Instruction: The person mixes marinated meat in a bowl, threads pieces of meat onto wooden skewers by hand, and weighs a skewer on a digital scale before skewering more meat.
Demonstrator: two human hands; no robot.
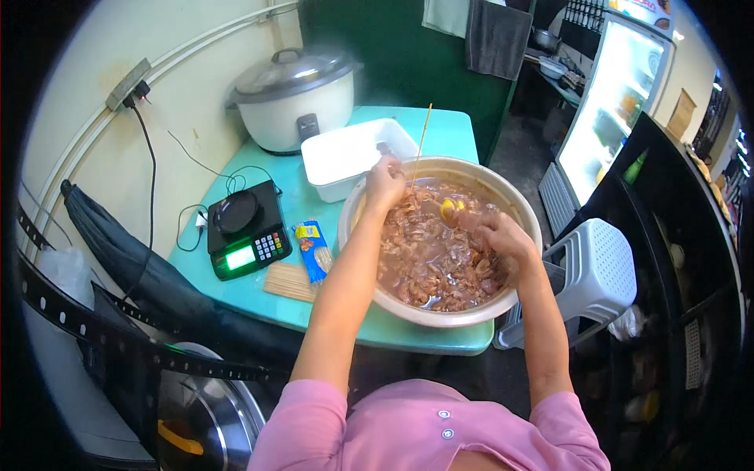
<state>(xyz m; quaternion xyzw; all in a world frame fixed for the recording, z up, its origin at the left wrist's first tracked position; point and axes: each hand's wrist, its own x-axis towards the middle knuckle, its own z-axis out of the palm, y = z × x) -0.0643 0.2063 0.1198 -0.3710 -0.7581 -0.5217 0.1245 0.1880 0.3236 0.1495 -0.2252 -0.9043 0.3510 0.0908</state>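
A large round basin (440, 318) on the table holds raw sliced meat (440, 259) in a brownish liquid. Over its left rim, my left hand (386, 182) is closed at the lower part of a thin bamboo skewer (425, 133), which points upward; a strip of meat hangs by the fingers. My right hand (503, 235) reaches into the basin's right side, fingers curled on a piece of meat, their tips partly hidden. A yellow object (448, 208) lies in the meat between my hands, its kind unclear. Behind the basin stands a white plastic tub (330, 165).
Left on the turquoise table (448, 125) are a lit digital scale (247, 235), a blue packet (312, 247) and a bundle of skewers (289, 282). A large rice cooker (294, 102) stands behind. White plastic stools (601, 271) and a lit display fridge (620, 102) are at right.
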